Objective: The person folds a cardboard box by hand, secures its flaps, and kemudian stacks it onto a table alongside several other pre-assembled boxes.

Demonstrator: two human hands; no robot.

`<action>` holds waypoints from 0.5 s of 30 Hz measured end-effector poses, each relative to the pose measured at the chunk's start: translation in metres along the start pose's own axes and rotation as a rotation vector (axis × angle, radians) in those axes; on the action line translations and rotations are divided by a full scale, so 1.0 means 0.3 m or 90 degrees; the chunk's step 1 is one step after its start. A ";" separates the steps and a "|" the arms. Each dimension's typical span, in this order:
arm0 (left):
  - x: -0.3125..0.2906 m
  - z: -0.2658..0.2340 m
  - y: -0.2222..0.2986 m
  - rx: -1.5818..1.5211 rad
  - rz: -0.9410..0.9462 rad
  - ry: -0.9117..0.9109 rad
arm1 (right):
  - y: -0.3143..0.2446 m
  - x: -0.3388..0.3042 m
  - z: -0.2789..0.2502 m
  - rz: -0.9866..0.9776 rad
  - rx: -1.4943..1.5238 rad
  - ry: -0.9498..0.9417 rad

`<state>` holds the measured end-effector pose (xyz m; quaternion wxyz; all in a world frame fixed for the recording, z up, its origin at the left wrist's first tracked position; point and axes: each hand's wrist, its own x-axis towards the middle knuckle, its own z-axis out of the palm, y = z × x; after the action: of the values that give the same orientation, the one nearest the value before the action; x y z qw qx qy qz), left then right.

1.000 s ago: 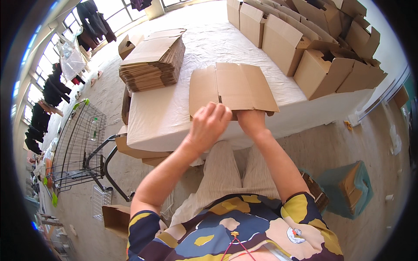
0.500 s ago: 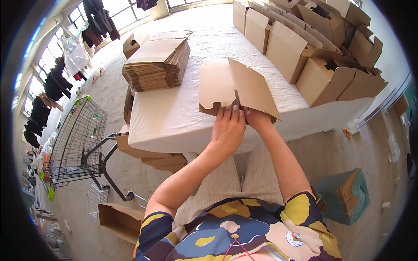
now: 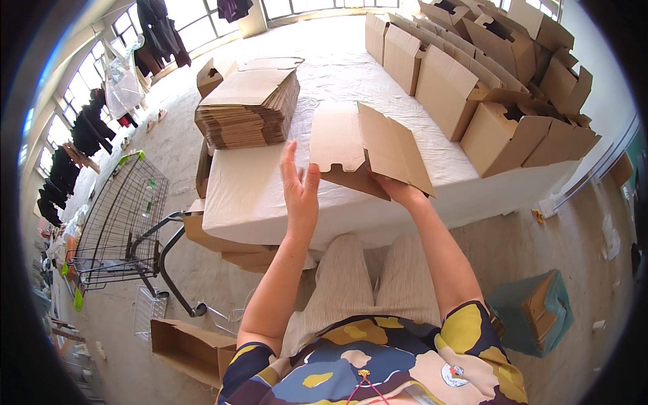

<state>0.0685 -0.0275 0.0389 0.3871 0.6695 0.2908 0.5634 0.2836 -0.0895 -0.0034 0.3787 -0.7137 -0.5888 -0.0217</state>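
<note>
A partly folded brown cardboard box (image 3: 368, 145) rests near the front edge of the white-covered table, its flaps facing up and a notched edge toward me. My right hand (image 3: 399, 191) grips its near right edge, with the fingers hidden beneath the panel. At the box's left edge is my left hand (image 3: 301, 191), raised with its fingers stretched upward and apart. The left thumb lies close to the box corner; whether it touches, I cannot tell.
A stack of flattened cardboard boxes (image 3: 250, 104) stands left of the box. Rows of formed boxes (image 3: 503, 138) fill the table's right side. On the floor are a wire shopping cart (image 3: 118, 223), an open carton (image 3: 192, 347) and a teal-wrapped box (image 3: 533, 314).
My left hand has left the box's near edge, moved left and opened beside it. The right hand still holds the near right edge.
</note>
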 end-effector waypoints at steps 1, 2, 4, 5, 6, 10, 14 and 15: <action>0.006 -0.005 -0.015 -0.033 -0.011 -0.029 | -0.007 0.007 0.007 -0.013 0.007 -0.004; 0.012 -0.010 -0.027 -0.065 -0.023 -0.059 | -0.010 0.016 0.021 -0.026 0.014 -0.009; 0.021 -0.002 0.009 -0.084 -0.013 -0.098 | -0.011 0.024 0.043 -0.009 0.059 -0.023; 0.020 0.008 0.038 -0.087 0.014 -0.084 | -0.016 0.027 0.058 0.015 0.100 -0.033; 0.021 0.017 0.071 -0.087 0.043 -0.067 | -0.030 0.035 0.073 0.036 0.143 -0.044; 0.033 -0.013 0.163 0.045 0.218 -0.043 | -0.263 0.042 -0.041 0.105 0.253 -0.135; 0.015 -0.007 0.274 0.155 0.338 -0.046 | -0.232 0.023 0.050 -0.052 0.397 0.012; 0.012 -0.013 0.281 0.187 0.367 -0.048 | -0.242 0.020 0.054 -0.050 0.439 0.014</action>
<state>0.0614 -0.0686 0.1125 0.1211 0.7932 0.1531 0.5768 0.2165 -0.0741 0.0253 0.6028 -0.5203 -0.5845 0.1561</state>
